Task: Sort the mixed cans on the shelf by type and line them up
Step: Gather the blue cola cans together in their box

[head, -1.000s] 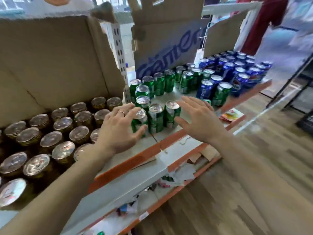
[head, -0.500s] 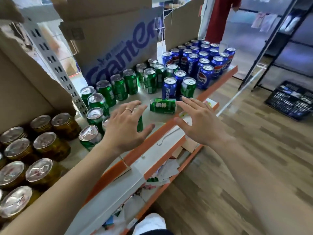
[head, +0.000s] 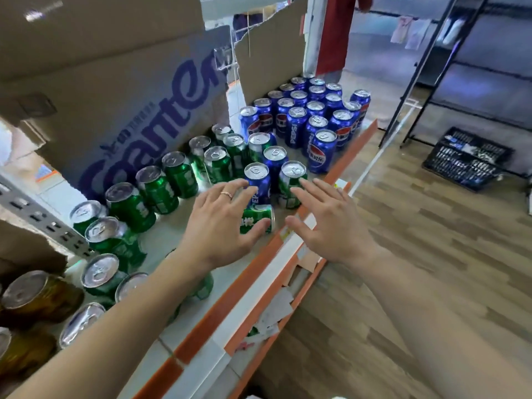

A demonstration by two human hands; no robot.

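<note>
Green can lying sideways at shelf edge, left hand splayed over it, thumb touching, right hand fingers straight, holding nothing

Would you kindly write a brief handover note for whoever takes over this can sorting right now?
Left hand: open, spread over the tipped green can by the shelf's front edge.
Right hand: open, empty, beside it.
Done: blue cans mostly grouped right, green cans lined along the cardboard.
Left: stand up the tipped can; move the two stray blue cans out of the greens.
</note>
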